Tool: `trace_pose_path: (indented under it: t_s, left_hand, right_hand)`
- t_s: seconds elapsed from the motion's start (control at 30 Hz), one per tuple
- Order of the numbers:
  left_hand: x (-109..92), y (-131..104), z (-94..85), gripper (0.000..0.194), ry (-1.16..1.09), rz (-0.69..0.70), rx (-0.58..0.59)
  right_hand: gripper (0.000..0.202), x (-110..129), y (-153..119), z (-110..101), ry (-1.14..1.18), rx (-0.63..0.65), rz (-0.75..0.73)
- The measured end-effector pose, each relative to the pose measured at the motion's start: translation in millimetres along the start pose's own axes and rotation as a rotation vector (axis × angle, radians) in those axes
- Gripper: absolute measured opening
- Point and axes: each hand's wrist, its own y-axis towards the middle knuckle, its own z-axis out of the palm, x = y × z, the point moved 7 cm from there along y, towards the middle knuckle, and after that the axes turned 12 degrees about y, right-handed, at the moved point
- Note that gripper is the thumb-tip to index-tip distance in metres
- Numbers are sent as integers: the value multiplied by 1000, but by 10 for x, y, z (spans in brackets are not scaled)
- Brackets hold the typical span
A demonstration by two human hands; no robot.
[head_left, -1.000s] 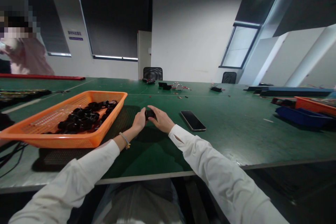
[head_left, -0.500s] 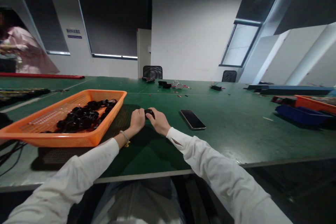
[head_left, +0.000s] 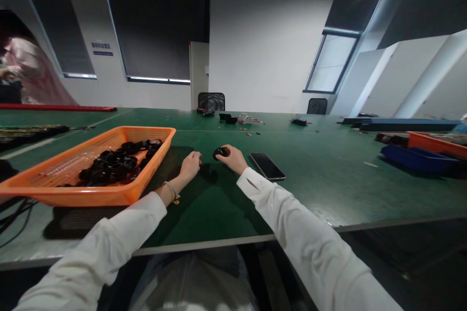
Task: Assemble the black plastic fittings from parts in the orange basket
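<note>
Between the thumb and fingers of my right hand [head_left: 235, 159] is a round, glossy black part [head_left: 220, 153], held above the green table [head_left: 314, 189]. My left hand [head_left: 190, 165] is to its left, apart from the part, with its fingers curled together; whether a small thing is in them is hidden. To the left of my left hand, an orange basket [head_left: 127, 198] holds several similar black parts [head_left: 113, 165]. A dark phone [head_left: 267, 165] lies just to the right of my right hand.
A blue tray [head_left: 419, 156] and another orange basket [head_left: 438, 143] are at the right. Small black and white pieces [head_left: 245, 118] lie at the table's far side. Bundled strips [head_left: 32, 132] lie far left. A person in pink [head_left: 34, 70] is beyond the table at left.
My hands have moved apart. The black part has gone to the right with my right hand, and my left hand no longer touches it.
</note>
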Motion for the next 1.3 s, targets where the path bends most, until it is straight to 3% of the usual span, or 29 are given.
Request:
trace_pose_path:
  t_s: [0.13,0.4,0.6,0.7,0.83,1.0,1.3]
  left_hand:
    - [-75,-35,23,26,217,110,11]
    - [-236,-151,99,24,557,254,22]
    - [-295,-219,176,24,715,375,0]
    - [-290,-232,209,24,773,411,3]
    - [-287,-242,238,23,823,426,35]
    - [-317,-264,252,22,872,452,62]
    - [-494,-429,225,26,998,437,131]
  right_hand:
    - [36,-187,35,-103,-151,-60,62]
    - [50,-228,78,26,-211,42,-1]
    - [28,-47,56,-25,-341,-35,-109]
    - [16,31,23,89,-391,80,-155]
    - [23,-79,6,286,-312,283,-51]
    - [43,-231,53,235,-418,203,-7]
    - [37,-176,-46,304,-503,294,-21]
